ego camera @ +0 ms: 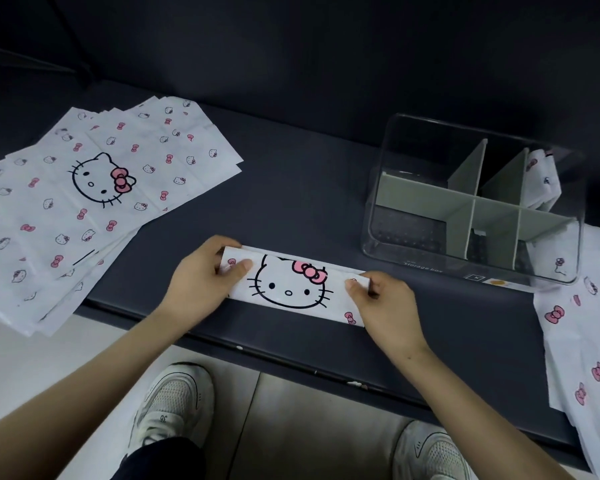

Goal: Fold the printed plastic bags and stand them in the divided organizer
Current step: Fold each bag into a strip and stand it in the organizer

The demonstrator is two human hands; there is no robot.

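Upper left: fanned stack of flat white cat-print plastic bags (94, 202). Lower centre: left hand (205, 275) pinching one end of a white bag folded into a long strip (291, 289), right hand (385, 306) pinching the other. Best to bring ends together squarely, then press the crease. Right: clear plastic organizer with grey dividers (430, 199), holding one folded bag (542, 178).
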